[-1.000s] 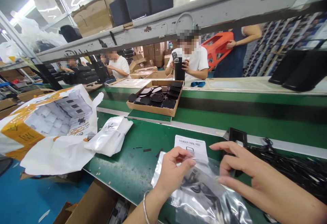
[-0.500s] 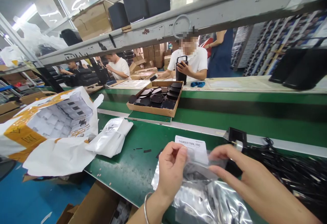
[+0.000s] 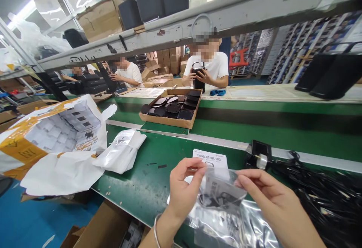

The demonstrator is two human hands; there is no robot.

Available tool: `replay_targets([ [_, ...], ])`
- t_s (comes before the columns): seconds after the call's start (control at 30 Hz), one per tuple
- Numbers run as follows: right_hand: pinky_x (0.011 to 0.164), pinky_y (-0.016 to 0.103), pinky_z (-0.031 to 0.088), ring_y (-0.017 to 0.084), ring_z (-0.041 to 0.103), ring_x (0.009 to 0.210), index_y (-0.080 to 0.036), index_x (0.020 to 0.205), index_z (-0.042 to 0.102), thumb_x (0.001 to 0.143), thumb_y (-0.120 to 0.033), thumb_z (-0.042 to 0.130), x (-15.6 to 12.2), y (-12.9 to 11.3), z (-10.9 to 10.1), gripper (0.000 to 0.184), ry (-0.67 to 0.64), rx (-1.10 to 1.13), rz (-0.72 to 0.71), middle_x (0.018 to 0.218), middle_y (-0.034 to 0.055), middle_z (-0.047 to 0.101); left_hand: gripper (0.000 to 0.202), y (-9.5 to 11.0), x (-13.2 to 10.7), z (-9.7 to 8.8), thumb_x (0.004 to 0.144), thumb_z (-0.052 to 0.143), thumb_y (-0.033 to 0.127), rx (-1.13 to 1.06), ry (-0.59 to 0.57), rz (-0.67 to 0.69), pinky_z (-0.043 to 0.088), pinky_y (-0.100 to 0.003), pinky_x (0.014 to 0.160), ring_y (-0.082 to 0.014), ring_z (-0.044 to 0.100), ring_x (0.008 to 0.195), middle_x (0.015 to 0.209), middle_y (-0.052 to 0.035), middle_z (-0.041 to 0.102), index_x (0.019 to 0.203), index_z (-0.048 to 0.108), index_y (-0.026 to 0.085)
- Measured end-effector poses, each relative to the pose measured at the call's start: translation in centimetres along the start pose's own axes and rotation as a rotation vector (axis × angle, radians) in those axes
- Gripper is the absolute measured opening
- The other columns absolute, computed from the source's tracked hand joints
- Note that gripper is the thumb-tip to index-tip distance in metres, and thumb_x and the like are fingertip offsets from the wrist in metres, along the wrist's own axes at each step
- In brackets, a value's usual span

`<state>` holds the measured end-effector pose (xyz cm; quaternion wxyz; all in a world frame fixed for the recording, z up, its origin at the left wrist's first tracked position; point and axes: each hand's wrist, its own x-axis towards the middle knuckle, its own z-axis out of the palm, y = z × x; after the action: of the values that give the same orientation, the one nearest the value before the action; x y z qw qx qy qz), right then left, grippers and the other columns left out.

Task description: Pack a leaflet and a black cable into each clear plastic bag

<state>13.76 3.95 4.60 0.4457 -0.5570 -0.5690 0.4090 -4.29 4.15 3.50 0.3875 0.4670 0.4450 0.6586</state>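
A clear plastic bag (image 3: 223, 191) is stretched between my hands, with a dark cable and a printed sheet showing through it. My left hand (image 3: 186, 184) pinches its upper left edge between thumb and fingers. On the other side, my right hand (image 3: 263, 187) grips the upper right corner, also pinched. Just behind the bag lies a white printed leaflet (image 3: 210, 158) headed "THUNDER TRAIL PRO". Beneath my hands, shiny plastic bags (image 3: 254, 221) are spread over the green work surface.
Black cables (image 3: 325, 195) heap at the right beside a black device (image 3: 258, 153). A cardboard tray (image 3: 166, 121) holds several dark plates. Left are a bundle of white bags (image 3: 121, 151) and an open printed sack (image 3: 25, 146). A co-worker (image 3: 222, 65) across the belt holds a black speaker-like object.
My right hand has closed on the bag's right corner, and the bag is now pulled taut. Across the belt, the co-worker's outstretched hand has come back to the black object.
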Motion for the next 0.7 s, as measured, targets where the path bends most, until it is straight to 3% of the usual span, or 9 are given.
replay_targets([
  [0.1, 0.066, 0.021, 0.053, 0.018, 0.066, 0.071, -0.024, 0.074, 0.067, 0.079, -0.055, 0.056, 0.0, 0.3, -0.1, 0.033, 0.047, -0.035, -0.017, 0.071, 0.0027, 0.071, 0.042, -0.2, 0.1, -0.4, 0.074, 0.072, 0.042, -0.136, -0.076, -0.024, 0.051, -0.029, 0.078, -0.0164, 0.066, 0.081, 0.085, -0.0010, 0.072, 0.111, 0.059, 0.026],
  [0.17, 0.067, 0.022, 0.053, 0.019, 0.066, 0.072, -0.024, 0.073, 0.068, 0.080, -0.056, 0.053, 0.0, 0.5, -0.1, 0.036, 0.041, -0.034, -0.012, 0.070, 0.0032, 0.072, 0.068, -0.7, 0.4, -0.5, 0.063, 0.078, 0.049, -0.220, -0.213, -0.119, 0.048, -0.034, 0.087, -0.0208, 0.064, 0.094, 0.102, -0.0055, 0.071, 0.121, 0.053, 0.027],
  [0.2, 0.068, 0.023, 0.054, 0.020, 0.067, 0.072, -0.024, 0.075, 0.068, 0.081, -0.056, 0.052, 0.1, 0.6, -0.1, 0.037, 0.037, -0.026, -0.004, 0.071, 0.0037, 0.072, 0.071, -1.1, 0.6, -0.5, 0.058, 0.081, 0.050, -0.211, -0.281, -0.178, 0.047, -0.035, 0.088, -0.0227, 0.063, 0.096, 0.105, -0.0078, 0.070, 0.119, 0.056, 0.024],
  [0.27, 0.070, 0.026, 0.055, 0.021, 0.068, 0.075, -0.023, 0.086, 0.069, 0.081, -0.056, 0.052, 0.3, 0.9, -0.1, 0.037, 0.025, 0.004, 0.007, 0.076, 0.0049, 0.073, 0.052, -1.7, 0.8, -0.4, 0.057, 0.082, 0.047, -0.109, -0.340, -0.281, 0.048, -0.033, 0.080, -0.0230, 0.065, 0.086, 0.092, -0.0098, 0.073, 0.097, 0.069, 0.017],
  [0.37, 0.070, 0.031, 0.056, 0.024, 0.069, 0.080, -0.021, 0.101, 0.068, 0.074, -0.050, 0.063, 0.6, 1.3, -0.4, 0.040, -0.063, 0.041, 0.013, 0.086, 0.0071, 0.074, 0.033, -2.0, 0.9, -0.1, 0.069, 0.073, 0.046, 0.010, -0.300, -0.300, 0.048, -0.029, 0.066, -0.0195, 0.063, 0.067, 0.069, -0.0083, 0.073, 0.072, 0.074, 0.013],
  [0.47, 0.069, 0.032, 0.056, 0.025, 0.068, 0.076, -0.020, 0.089, 0.073, 0.073, -0.047, 0.065, 0.6, 1.6, -0.8, 0.032, -0.159, -0.048, -0.010, 0.081, 0.0069, 0.074, 0.026, -1.6, 0.9, 0.0, 0.076, 0.067, 0.040, 0.041, -0.309, -0.252, 0.047, -0.027, 0.061, -0.0183, 0.062, 0.064, 0.073, -0.0074, 0.074, 0.078, 0.075, 0.016],
  [0.57, 0.074, 0.032, 0.055, 0.025, 0.068, 0.080, -0.022, 0.086, 0.076, 0.077, -0.047, 0.060, 0.6, 1.8, -1.2, 0.031, -0.142, -0.156, -0.034, 0.084, 0.0054, 0.075, 0.018, -1.1, 1.1, -0.4, 0.079, 0.063, 0.030, 0.143, -0.355, -0.223, 0.047, -0.027, 0.060, -0.0179, 0.063, 0.065, 0.077, -0.0066, 0.075, 0.082, 0.076, 0.018],
  [0.7, 0.075, 0.035, 0.055, 0.025, 0.069, 0.078, -0.026, 0.089, 0.077, 0.076, -0.045, 0.058, 1.0, 2.1, -1.8, 0.030, -0.115, -0.190, -0.067, 0.088, 0.0038, 0.075, 0.018, -1.0, 1.5, -1.7, 0.082, 0.059, 0.028, 0.146, -0.456, -0.207, 0.048, -0.033, 0.078, -0.0230, 0.066, 0.086, 0.090, -0.0072, 0.075, 0.085, 0.075, 0.021],
])
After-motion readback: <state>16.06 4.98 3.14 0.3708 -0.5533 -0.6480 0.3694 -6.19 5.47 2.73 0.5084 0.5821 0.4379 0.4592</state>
